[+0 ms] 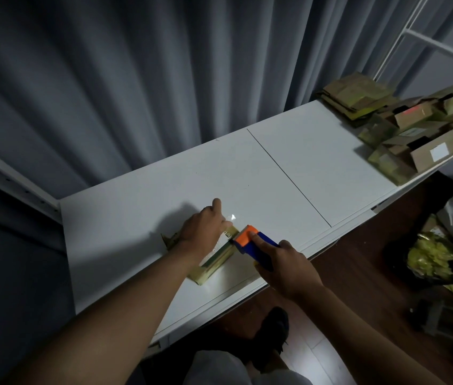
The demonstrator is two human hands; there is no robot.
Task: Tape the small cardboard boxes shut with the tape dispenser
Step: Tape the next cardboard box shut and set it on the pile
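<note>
A small flat cardboard box lies on the white table near its front edge. My left hand presses down on the box's top, thumb stretched out toward the far side. My right hand grips the blue handle of the tape dispenser, index finger laid along its top. The dispenser's orange head sits against the box's right end, next to my left hand's fingers. Most of the box top is hidden under my left hand and forearm.
A heap of cardboard boxes, some flattened and some open, covers the table's far right end. Grey curtains hang behind the table. A white metal frame stands at the right. Bags lie on the wooden floor.
</note>
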